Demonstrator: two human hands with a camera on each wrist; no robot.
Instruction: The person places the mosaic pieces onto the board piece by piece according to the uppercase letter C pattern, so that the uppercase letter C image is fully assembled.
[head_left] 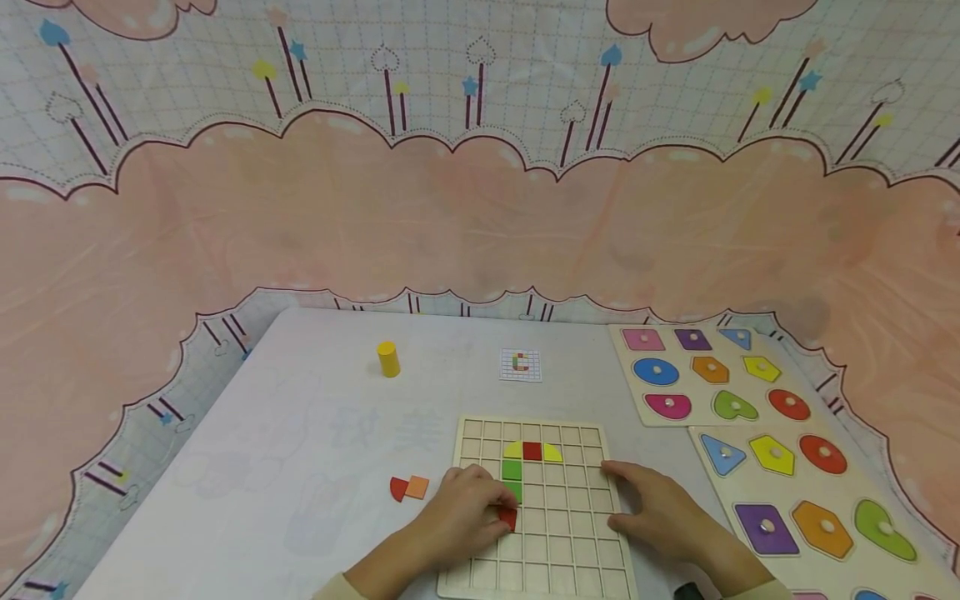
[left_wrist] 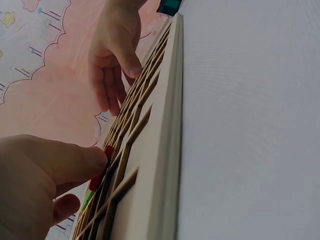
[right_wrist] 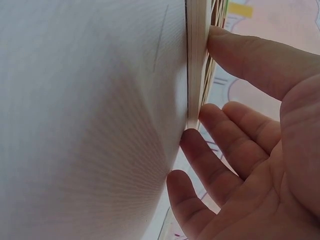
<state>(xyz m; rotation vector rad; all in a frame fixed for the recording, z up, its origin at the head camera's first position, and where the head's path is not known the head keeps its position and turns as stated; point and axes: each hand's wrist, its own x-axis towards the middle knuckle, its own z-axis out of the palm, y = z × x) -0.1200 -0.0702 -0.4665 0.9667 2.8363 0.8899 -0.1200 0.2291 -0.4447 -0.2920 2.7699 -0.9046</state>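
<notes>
A wooden grid board (head_left: 558, 550) lies on the table in the head view. My left hand (head_left: 468, 512) is over its left part, thumb and fingertips pinching a red piece (head_left: 508, 518) at a cell just below two green squares (head_left: 512, 482). The fingers partly hide that piece; the left wrist view shows the red piece (left_wrist: 103, 167) at the thumb tip. Above the greens, a red square (head_left: 532, 451) sits between two yellow rounded pieces (head_left: 552, 452). My right hand (head_left: 667, 512) rests at the board's right edge, thumb and fingers extended and spread.
Left of the board lie a red quarter-round piece (head_left: 398, 488) and an orange square (head_left: 417, 487). Farther back are a yellow cylinder (head_left: 388, 359) and a small pattern card (head_left: 521, 366). Two knobbed shape-puzzle boards (head_left: 678, 429) stretch along the right side.
</notes>
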